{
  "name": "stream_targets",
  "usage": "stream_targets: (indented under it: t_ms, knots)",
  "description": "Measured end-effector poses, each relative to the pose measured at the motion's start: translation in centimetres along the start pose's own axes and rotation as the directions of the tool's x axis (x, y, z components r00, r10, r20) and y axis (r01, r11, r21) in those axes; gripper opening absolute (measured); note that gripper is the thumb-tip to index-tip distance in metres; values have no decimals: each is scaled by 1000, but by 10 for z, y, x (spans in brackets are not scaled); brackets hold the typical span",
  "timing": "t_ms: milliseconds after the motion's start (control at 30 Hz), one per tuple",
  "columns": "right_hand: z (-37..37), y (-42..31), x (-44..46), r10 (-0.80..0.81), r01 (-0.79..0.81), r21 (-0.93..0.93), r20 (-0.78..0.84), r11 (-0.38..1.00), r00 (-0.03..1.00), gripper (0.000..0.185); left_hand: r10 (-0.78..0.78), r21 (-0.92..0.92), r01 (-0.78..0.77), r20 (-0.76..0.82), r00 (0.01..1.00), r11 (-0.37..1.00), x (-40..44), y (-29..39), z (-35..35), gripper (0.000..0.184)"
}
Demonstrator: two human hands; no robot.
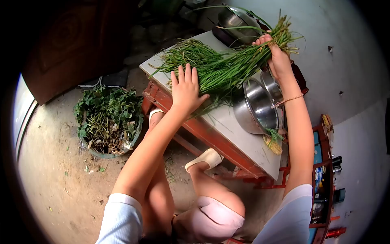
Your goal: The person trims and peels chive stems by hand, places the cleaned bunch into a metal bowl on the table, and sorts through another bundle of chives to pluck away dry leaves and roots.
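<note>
A long bunch of garlic chives (pixel 239 65) stretches across the table, its pale cut ends at the upper right. My right hand (pixel 278 57) is closed around the bunch near those ends, lifting them over the metal pots. My left hand (pixel 186 89) lies with fingers spread against the leafy part, at the table's near edge. Beyond its fingertips a pile of more green chives (pixel 189 53) rests on the tabletop. Just below my right wrist stands a shiny steel pot (pixel 250 110), with a few green blades by its rim.
The white-topped table (pixel 239 142) has a red wooden frame. A corn cob (pixel 272 145) lies near its corner, and a metal bowl (pixel 237 22) stands at the far end. On the floor at left is a tub of leafy plants (pixel 107 118). A red shelf (pixel 323 183) lines the right wall.
</note>
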State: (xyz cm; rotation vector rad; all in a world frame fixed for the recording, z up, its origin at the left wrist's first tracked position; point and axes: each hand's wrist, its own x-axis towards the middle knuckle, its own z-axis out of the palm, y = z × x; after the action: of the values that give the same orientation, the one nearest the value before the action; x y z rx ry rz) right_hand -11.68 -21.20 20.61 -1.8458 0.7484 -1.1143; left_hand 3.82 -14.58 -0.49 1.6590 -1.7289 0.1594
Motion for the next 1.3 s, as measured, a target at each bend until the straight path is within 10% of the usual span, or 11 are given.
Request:
stream_targets:
  t_ms: [700,1300]
  knots:
    - [11,-175,-85,-29,210,-331,476,920,879,25,14,353,-34,61,998,935,2,5,5,84]
    - [-154,-143,-308,210,-252,-610,-141,751,968,27,-24,352,-28,143,989,936,2,21,6,84]
